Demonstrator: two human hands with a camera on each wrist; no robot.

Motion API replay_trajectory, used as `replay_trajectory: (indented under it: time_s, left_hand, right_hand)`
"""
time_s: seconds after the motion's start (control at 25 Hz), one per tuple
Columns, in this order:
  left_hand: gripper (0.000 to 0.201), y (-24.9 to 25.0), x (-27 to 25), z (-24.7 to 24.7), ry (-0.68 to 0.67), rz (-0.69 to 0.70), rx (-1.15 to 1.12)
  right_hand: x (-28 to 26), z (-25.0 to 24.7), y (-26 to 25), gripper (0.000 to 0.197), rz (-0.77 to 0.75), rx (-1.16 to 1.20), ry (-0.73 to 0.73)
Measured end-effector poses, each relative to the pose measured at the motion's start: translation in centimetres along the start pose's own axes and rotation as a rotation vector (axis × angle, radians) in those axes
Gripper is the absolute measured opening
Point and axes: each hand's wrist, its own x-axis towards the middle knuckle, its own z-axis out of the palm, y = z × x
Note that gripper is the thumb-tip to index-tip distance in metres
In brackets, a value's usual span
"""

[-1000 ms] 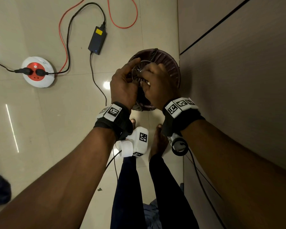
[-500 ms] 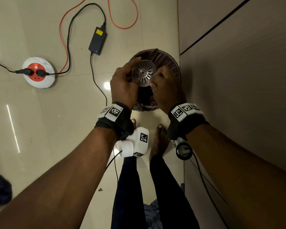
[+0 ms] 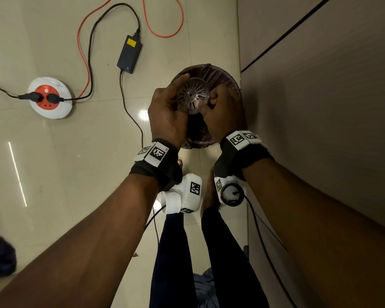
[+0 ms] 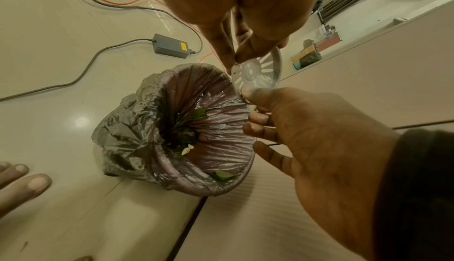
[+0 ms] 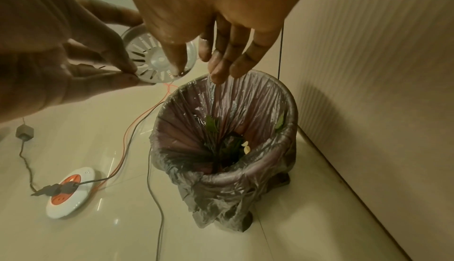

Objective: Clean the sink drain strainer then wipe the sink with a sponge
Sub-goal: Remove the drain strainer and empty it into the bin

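Strainer [image 3: 193,96] now uncovered between hands

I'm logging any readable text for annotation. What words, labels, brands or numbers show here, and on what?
No text can be read.
Yellow label on the power adapter: too blurred.
Small marks on the round white socket reel: too small.
Wristband tags: square black-and-white code patterns, no words.
Drain strainer and bin liner: no print visible.
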Motion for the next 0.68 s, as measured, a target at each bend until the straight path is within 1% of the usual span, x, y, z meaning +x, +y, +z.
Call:
replay_trajectory:
  time_s: [0.08, 0.16, 0.28, 0.44, 0.56, 0.68]
  left_hand:
    - [0.065, 0.5, -0.4, -0.2, 0.011, 0.053, 0.049]
    - [0.065, 0.8, -0.7, -0.3, 0.007, 0.060, 0.077]
    - [0.067, 1.2, -1.2, -0.3, -0.018, 0.012, 0.063]
    - [0.071, 2.6, -2.0, -0.8, -0.053, -0.029, 0.010]
    - [0.068, 4.7, -2.8, -1.5, -0.075, -0.082, -0.066]
    - [0.066, 8.7, -4.2, -2.9, -0.067, -0.119, -0.121]
  right_hand:
    - [-0.1, 0.0, 0.3, 0.024, -0.015, 0.018, -0.009]
    - [-0.2, -0.1, 0.4, 0.020, -0.022, 0.020, -0.029]
    - [-0.1, -0.3, 0.2, 0.021, -0.012, 0.030, -0.038]
    - [-0.6, -1.3, -0.5, 0.019, 0.048, 0.104, -0.014]
    - [-1.4, -3.1, -2.1, 0.020, 0.106, 0.148, 0.000]
    - [-3.1, -7.2, -5.5, 0.023, 0.136, 0.178, 0.043]
